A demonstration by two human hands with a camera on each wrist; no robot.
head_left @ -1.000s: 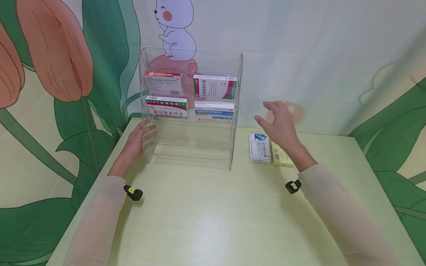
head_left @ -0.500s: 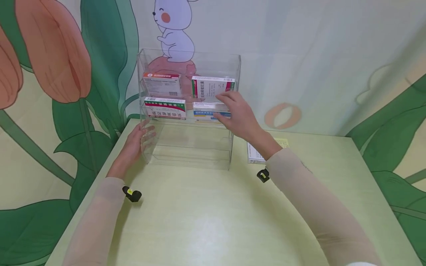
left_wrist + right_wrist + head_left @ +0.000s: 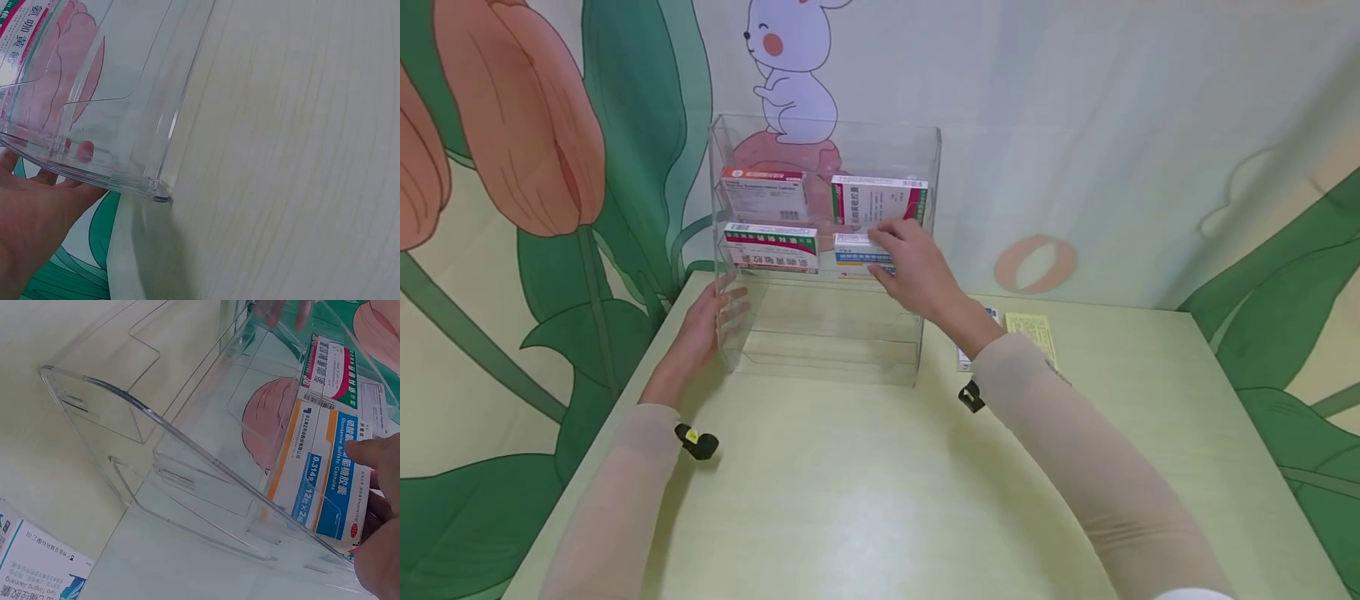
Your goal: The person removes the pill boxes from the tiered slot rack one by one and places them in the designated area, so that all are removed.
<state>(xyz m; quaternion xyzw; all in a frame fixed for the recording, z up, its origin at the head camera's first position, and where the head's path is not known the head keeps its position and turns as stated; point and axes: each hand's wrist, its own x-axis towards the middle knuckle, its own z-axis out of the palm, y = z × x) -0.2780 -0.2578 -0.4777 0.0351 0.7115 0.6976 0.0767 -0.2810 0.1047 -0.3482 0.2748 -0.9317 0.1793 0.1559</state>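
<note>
A clear acrylic display rack (image 3: 820, 367) stands at the back of the table, medicine boxes on its upper tiers. My left hand (image 3: 696, 329) grips the rack's left side low down; in the left wrist view its fingertips (image 3: 85, 151) show through the clear plastic. At the right of the second tier, my right hand (image 3: 921, 271) pinches a blue-and-white medicine box (image 3: 325, 469), which sits in the tier. Part of the grip is hidden. Left of it is a green-and-white medicine box (image 3: 771, 250). Above are a red-topped box (image 3: 765, 198) and another green-and-white box (image 3: 876, 200).
Right of the rack, a white medicine box (image 3: 44, 559) and a yellow box (image 3: 1032, 331) lie on the pale table (image 3: 850, 483), partly behind the right forearm in the head view. A patterned backdrop (image 3: 1112, 167) hangs close behind the table.
My right hand has moved left from above the boxes on the table to the blue-and-white medicine box in the rack. My left hand has stayed on the rack's side.
</note>
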